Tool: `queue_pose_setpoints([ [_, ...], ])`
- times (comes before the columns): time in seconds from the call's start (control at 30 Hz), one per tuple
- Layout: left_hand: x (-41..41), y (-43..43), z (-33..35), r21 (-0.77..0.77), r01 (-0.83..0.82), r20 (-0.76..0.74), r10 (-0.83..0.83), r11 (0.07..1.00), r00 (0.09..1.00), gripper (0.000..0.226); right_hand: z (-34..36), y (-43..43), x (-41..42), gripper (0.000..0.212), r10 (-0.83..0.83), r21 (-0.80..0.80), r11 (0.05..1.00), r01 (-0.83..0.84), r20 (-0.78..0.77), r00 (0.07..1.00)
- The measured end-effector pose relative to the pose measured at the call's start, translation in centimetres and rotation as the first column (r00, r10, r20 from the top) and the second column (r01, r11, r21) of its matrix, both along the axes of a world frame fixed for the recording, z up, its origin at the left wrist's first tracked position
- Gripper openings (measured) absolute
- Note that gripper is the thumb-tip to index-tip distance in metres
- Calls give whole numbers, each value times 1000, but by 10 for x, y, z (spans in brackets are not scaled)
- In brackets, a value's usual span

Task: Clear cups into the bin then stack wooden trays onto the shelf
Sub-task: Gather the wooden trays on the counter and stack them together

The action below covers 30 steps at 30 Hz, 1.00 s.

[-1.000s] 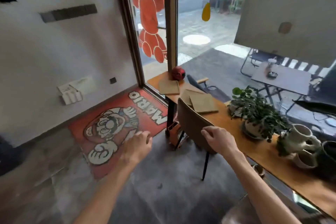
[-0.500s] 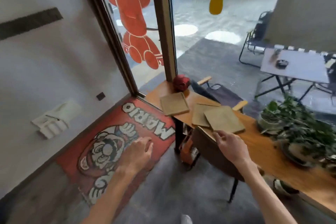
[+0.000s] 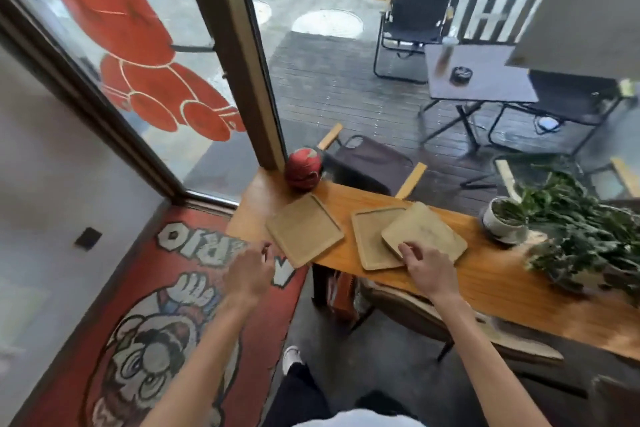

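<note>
1. I see three wooden trays on the long wooden counter (image 3: 485, 274) by the window. No cups show anywhere on it.
2. The left tray (image 3: 304, 230) lies alone at the counter's left end, turned at an angle, its near corner poking out over the counter's edge.
3. The middle tray (image 3: 372, 239) lies flat to its right, well apart from the left one.
4. The right tray (image 3: 427, 230) lies partly on top of the middle tray, overlapping its right side and tilted slightly.
5. My right hand (image 3: 431, 270) is on the near edge of the right tray. The fingers (image 3: 405, 248) curl down onto the tray's near rim; whether they have closed under it I cannot tell.
6. My left hand (image 3: 247, 272) hangs over the red floor mat (image 3: 156, 288), just short of the left tray's overhanging corner. It is loosely curled, holding nothing, and not touching the tray.
7. A red round ornament (image 3: 304, 168) sits at the back of the counter by the window post, just behind the left tray.
8. A potted plant (image 3: 505, 218) stands on the counter to the right of the trays, with leaves spreading further right.
9. A chair (image 3: 415, 314) is tucked under the counter below my right hand.
</note>
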<state>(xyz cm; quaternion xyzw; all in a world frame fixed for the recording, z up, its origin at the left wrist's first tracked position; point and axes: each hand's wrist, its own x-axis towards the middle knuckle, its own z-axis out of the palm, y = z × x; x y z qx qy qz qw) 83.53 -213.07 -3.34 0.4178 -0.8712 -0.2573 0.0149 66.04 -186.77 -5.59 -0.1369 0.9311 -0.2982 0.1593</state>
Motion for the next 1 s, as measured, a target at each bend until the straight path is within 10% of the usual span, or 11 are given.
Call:
queue_pose_setpoints([
  [0.4,-85,-135,-45,-154,21,98,-6,988,995,28,-57,-143,-66,32,-75,10,997,74,41,996],
  [0.53,-96,-154,-77,96,-91,132,77,991,988,38,-89,-166,-81,25,-120,-68,989,132,158,980],
  [0.7,-127,-171,-166,643,-423,298,300,639,906,59,-147,-210,-106,37,-103,51,995,91,325,940],
  [1.0,-149,-177,-228,734,-556,488,267,390,831,52,-228,-270,-121,42,-135,233,971,58,329,934],
])
